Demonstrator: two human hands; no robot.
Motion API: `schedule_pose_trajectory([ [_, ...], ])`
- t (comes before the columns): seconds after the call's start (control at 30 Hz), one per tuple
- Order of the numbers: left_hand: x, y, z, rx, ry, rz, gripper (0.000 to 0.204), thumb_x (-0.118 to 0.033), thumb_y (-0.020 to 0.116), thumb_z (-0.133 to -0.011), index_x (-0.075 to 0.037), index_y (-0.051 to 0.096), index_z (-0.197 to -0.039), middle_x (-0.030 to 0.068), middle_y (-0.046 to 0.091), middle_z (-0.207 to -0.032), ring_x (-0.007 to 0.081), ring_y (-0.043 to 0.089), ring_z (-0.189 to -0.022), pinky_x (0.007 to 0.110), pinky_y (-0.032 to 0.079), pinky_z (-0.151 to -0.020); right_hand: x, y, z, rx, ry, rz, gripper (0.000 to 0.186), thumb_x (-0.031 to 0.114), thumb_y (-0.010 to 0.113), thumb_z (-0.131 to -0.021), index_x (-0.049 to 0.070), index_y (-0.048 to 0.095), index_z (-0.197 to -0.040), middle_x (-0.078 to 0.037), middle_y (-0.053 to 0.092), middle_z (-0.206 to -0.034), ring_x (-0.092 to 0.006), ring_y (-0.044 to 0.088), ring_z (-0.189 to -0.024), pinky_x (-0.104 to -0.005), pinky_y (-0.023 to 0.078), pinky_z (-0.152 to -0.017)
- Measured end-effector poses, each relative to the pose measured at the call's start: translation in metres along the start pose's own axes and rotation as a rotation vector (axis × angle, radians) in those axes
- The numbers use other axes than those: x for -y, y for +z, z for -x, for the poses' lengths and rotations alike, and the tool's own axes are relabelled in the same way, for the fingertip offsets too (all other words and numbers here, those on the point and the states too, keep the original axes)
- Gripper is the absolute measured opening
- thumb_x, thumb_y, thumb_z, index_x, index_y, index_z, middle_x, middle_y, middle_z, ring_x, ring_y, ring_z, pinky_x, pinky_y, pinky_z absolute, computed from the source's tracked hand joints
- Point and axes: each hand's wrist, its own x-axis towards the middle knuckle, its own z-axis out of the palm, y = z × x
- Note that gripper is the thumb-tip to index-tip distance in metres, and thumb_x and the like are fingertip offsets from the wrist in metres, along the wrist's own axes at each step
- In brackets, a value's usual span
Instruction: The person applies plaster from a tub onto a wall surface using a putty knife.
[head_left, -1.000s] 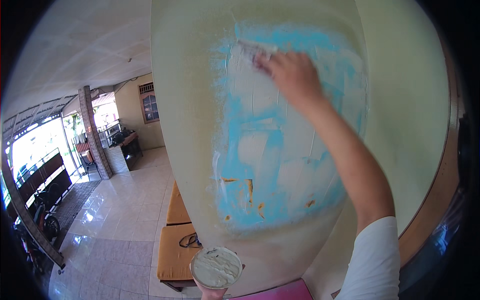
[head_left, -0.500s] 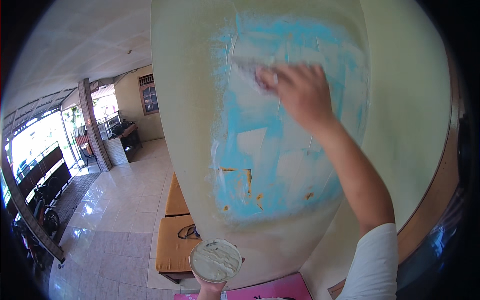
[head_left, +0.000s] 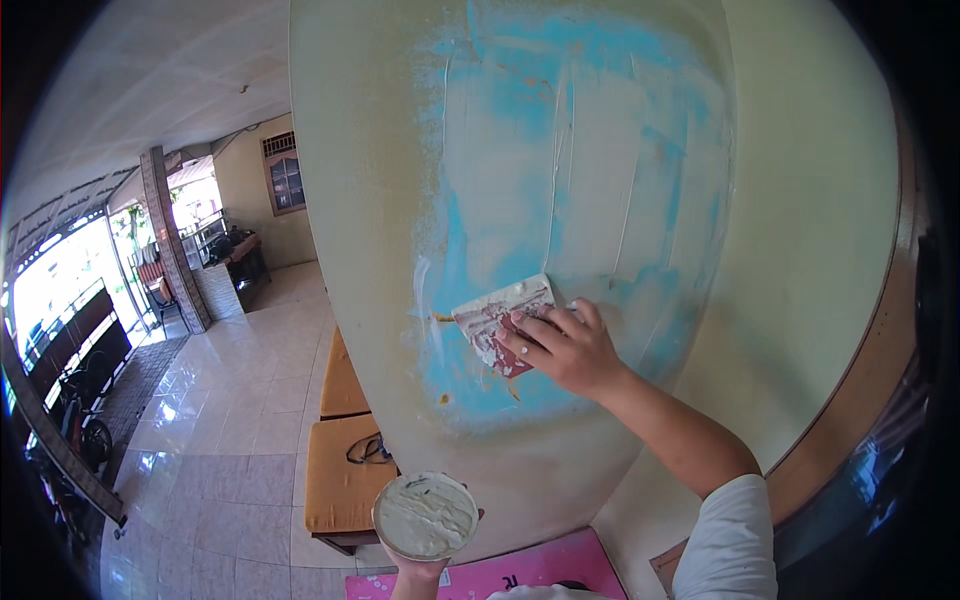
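My right hand (head_left: 565, 348) grips a reddish, putty-smeared scraper (head_left: 500, 335), fingers spread over its face, its wide edge slanting up against the wall. Around it the wall (head_left: 370, 200) bears a blue patch (head_left: 430, 385) with long, pale stripes of wet putty (head_left: 500, 170) running upright above the scraper. Small orange-brown spots show low on the blue, partly behind the scraper. Low in the view, my left hand (head_left: 420, 568) carries a round tub (head_left: 377, 520) from below, filled with whitish putty (head_left: 430, 515). Most of that hand's fingers are hidden under the tub.
An orange-topped bench (head_left: 330, 490) with a dark cord (head_left: 368, 450) on it stands left of the wall. Below lies a pink panel or box (head_left: 560, 570). A wooden frame (head_left: 850, 400) edges the right wall. Tiled floor (head_left: 200, 480), a pillar (head_left: 172, 240) and parked motorbikes (head_left: 75, 430) are farther left.
My right hand has swept the scraper down from the upper part of the patch to its lower middle, and the putty stripes now run longer. The tub stays held low.
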Motion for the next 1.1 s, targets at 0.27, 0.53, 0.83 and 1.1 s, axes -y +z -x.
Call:
schedule_pose_trajectory([
  [0.27,0.009,-0.005,0.000,-0.007,-0.017,0.004,0.080,-0.068,0.044,-0.094,-0.014,0.037,-0.152,0.0174,0.042,-0.153,0.0470,0.040,-0.140,0.082,0.019,-0.110,-0.097,0.000,-0.076,-0.125,0.169,0.171,0.048,0.016,0.066,-0.081,0.034,0.068,-0.126,0.008,0.066,-0.112,-0.0167,0.057,-0.091,-0.0426,0.038,-0.083],
  [0.53,0.016,-0.010,0.010,-0.040,0.115,-0.156,0.079,-0.072,0.044,-0.091,-0.019,0.045,-0.150,0.0138,0.045,-0.154,0.0461,0.040,-0.140,0.080,0.022,-0.110,0.055,0.052,0.080,0.169,0.272,-0.005,0.050,0.021,0.063,-0.085,0.035,0.064,-0.133,0.009,0.062,-0.121,-0.0173,0.053,-0.093,-0.0481,0.037,-0.088],
  [0.83,0.035,-0.001,0.005,-0.038,0.152,-0.354,0.078,-0.072,0.041,-0.093,-0.020,0.042,-0.151,0.0115,0.041,-0.156,0.0436,0.039,-0.141,0.078,0.022,-0.112,0.127,0.023,0.165,0.366,0.398,-0.516,0.046,0.021,0.074,-0.079,0.023,0.066,-0.125,0.001,0.067,-0.112,-0.0201,0.058,-0.088,-0.0466,0.040,-0.089],
  [1.1,0.094,0.008,-0.002,-0.033,0.051,-0.106,0.082,-0.071,0.041,-0.094,-0.016,0.034,-0.154,0.0155,0.038,-0.156,0.0436,0.039,-0.141,0.078,0.024,-0.111,0.104,0.001,0.190,0.182,1.094,-0.921,0.029,0.003,0.065,-0.087,0.004,0.060,-0.116,-0.012,0.066,-0.090,-0.0284,0.066,-0.077,-0.0360,0.051,-0.064],
])
